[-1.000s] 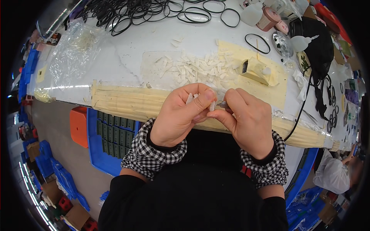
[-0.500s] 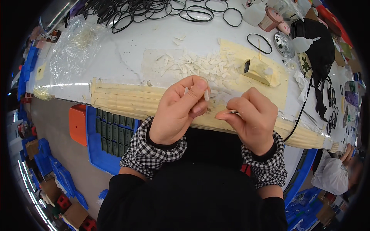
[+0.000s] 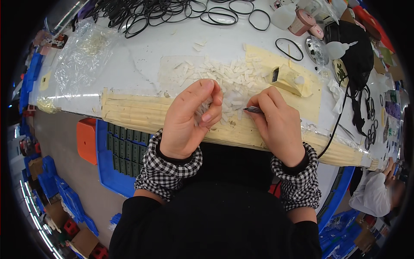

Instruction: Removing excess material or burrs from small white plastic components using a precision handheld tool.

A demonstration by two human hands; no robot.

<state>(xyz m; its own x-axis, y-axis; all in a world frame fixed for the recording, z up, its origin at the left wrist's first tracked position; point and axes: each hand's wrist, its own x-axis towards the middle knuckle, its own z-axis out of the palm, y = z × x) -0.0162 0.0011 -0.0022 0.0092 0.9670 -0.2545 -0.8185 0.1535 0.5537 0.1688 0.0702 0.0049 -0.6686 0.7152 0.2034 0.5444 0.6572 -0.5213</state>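
My left hand [image 3: 192,116] is held above the table's front edge with its fingers curled. Whitish bits show inside the curl, partly hidden by the fingers. To its right, my right hand [image 3: 278,123] pinches a dark, thin, pointed tool [image 3: 253,110] between thumb and fingers. Most of that tool is hidden, and its tip points left. Just beyond both hands lies a loose pile of small white strips [image 3: 235,71], spread over the table and a pale yellow sheet [image 3: 312,101].
A yellow taped block [image 3: 286,81] stands on the sheet. Black rubber loops [image 3: 146,15] lie at the back, and a clear plastic bag [image 3: 84,54] at left. Yellow tape [image 3: 138,108] covers the table edge. Below are an orange stool [image 3: 87,140] and a blue crate [image 3: 105,166]. Another person [image 3: 373,194] sits at right.
The white strip that stuck out at my left fingertips no longer shows there. My right hand has moved up and left toward the pile, turning so that the dark tool's tip shows.
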